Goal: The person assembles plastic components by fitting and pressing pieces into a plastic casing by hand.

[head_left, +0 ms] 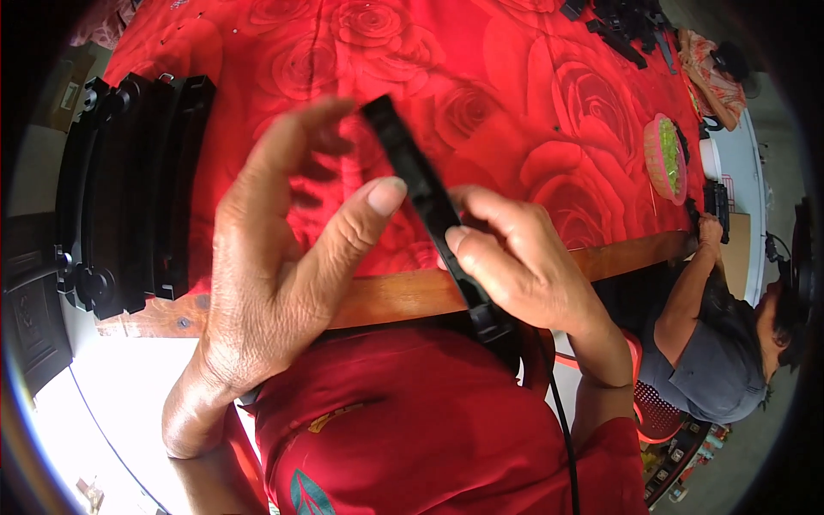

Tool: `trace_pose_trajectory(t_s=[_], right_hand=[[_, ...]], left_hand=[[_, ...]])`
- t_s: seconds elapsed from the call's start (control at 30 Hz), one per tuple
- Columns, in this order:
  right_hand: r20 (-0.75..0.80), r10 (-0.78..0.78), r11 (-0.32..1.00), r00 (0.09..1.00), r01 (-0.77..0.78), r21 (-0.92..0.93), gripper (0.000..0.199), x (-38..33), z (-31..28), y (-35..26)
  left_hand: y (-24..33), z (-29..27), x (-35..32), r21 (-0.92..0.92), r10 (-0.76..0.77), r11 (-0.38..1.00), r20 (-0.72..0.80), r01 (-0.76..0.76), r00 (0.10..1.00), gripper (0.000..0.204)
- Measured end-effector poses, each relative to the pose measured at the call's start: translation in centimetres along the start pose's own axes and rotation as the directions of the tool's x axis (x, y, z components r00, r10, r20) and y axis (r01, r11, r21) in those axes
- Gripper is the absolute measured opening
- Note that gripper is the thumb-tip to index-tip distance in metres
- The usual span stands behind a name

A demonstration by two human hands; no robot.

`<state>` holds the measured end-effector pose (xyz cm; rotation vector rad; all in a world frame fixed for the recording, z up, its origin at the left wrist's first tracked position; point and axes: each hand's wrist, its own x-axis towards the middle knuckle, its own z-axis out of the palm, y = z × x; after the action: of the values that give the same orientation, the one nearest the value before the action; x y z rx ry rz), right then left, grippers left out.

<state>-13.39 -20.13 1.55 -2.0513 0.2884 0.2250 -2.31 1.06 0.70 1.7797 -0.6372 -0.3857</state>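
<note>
A long, narrow black plastic strip [418, 178] slants in front of me above the table's near edge, its upper end leaning left. My right hand [524, 257] grips it around its lower half, thumb on top and fingers behind. On the strip's left side, my left hand [287, 232] is spread, its fingers apart and slightly blurred. The left thumb tip is close against the strip's edge; whether it touches I cannot tell. What exact part the strip is, I cannot make out.
Several long black plastic parts [129, 193] lie side by side at the table's left. The table wears a red rose-patterned cloth [343, 51]. A pink basket [665, 159] with green pieces stands at the right. More black parts [627, 30] lie far right. A co-worker [712, 343] sits at right; another person is beyond.
</note>
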Motion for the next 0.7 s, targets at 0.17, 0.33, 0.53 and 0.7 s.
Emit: trace_pose_trajectory(t_s=[0.17, 0.33, 0.53, 0.7], right_hand=[[0.087, -0.225, 0.932, 0.97, 0.241, -0.273, 0.023, 0.5, 0.3, 0.9], [0.202, -0.381, 0.817, 0.902, 0.43, -0.385, 0.023, 1.6, -0.2, 0.4], [0.165, -0.335, 0.886, 0.927, 0.37, -0.28, 0.039, 1.9, -2.5, 1.6], [0.065, -0.291, 0.945, 0.954, 0.298, -0.137, 0.031, 1.1, -2.5, 3.0]], left_hand=[[0.2, -1.3, 1.6, 0.411, 0.317, 0.829, 0.215, -0.38, 0.924, 0.056], [-0.2, -1.7, 1.5, 0.432, -0.011, 0.87, 0.498, -0.238, 0.867, 0.034], [-0.5, -1.6, 1.8, 0.36, -0.202, 0.932, 0.429, 0.039, 0.88, 0.024], [0.0, -1.3, 1.8, 0.359, -0.263, 0.928, 0.45, 0.097, 0.853, 0.025]])
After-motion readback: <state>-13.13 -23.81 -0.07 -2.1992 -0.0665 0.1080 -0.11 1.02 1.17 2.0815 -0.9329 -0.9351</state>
